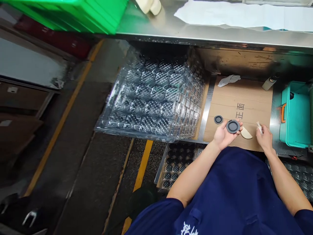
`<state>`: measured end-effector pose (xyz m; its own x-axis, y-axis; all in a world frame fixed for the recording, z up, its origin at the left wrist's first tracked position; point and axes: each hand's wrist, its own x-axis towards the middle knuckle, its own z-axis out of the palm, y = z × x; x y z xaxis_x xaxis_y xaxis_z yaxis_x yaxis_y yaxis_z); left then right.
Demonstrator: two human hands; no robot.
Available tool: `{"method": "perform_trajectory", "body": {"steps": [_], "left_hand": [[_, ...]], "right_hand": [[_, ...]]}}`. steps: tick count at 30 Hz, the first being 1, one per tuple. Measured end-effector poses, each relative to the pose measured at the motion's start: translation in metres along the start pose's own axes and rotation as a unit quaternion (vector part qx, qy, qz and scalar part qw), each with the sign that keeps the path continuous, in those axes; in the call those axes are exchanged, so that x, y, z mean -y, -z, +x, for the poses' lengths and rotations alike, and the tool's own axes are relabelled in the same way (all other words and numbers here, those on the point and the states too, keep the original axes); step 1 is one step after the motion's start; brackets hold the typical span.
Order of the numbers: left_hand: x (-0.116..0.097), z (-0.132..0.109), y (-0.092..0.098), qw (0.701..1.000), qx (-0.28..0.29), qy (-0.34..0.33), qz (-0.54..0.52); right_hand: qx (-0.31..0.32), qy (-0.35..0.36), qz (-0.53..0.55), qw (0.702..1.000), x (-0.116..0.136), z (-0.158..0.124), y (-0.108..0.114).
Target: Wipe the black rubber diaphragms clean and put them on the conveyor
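My left hand [223, 137] is palm up over the cardboard and holds a round grey rubbery disc [233, 126] with a dark ring in its middle. Another smaller grey disc [218, 119] lies flat on the cardboard just left of the fingers. My right hand [264, 139] is closed around a small whitish, narrow tool [259, 128] with its tip pointing up and away; its exact kind is unclear. Between the hands rests a cream half-round piece [246, 133].
Stacked clear plastic trays [151, 98] with round pockets stand left of the cardboard sheet [256, 98]. A white cloth [229, 80] and a small bottle [269, 83] are at the back. To the right is a teal bin [292, 130]. A metal shelf [168, 29] runs above.
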<state>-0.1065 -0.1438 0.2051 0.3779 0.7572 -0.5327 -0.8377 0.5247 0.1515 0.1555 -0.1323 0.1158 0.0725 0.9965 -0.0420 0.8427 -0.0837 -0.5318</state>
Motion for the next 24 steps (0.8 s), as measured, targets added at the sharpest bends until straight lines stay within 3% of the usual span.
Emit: {"method": "perform_trajectory", "body": {"steps": [4,7,9,12,14,16,19,22,24], "left_hand": [[0.013,0.015,0.013,0.998,-0.050,-0.026,0.002],[0.024,0.025,0.022,0.997,-0.072,-0.038,0.012],[0.031,0.028,0.027,0.994,-0.071,-0.066,0.055],[0.036,0.025,0.033,0.960,-0.090,-0.182,0.192],[0.033,0.018,0.034,0.893,-0.107,-0.292,0.326],[0.028,0.010,0.033,0.792,-0.114,-0.387,0.459],[0.020,-0.002,0.027,0.655,-0.108,-0.464,0.587],[0.017,-0.007,0.022,0.567,-0.096,-0.518,0.633],[0.016,-0.009,0.019,0.533,-0.088,-0.541,0.645]], "right_hand": [[0.013,0.072,0.100,0.992,0.083,-0.026,0.004],[0.045,0.144,0.078,0.985,0.119,-0.035,-0.008],[0.027,0.141,0.046,0.989,0.118,-0.028,-0.018],[-0.027,0.093,0.025,0.995,0.084,-0.003,-0.025],[-0.044,0.061,0.005,0.997,0.051,0.013,-0.025],[-0.041,0.025,-0.031,0.998,0.021,0.023,-0.022],[-0.023,-0.002,-0.106,0.994,-0.006,0.024,-0.019],[-0.043,0.047,-0.178,0.982,-0.008,0.013,-0.021],[-0.029,0.112,-0.199,0.973,-0.002,0.003,-0.027]]}}
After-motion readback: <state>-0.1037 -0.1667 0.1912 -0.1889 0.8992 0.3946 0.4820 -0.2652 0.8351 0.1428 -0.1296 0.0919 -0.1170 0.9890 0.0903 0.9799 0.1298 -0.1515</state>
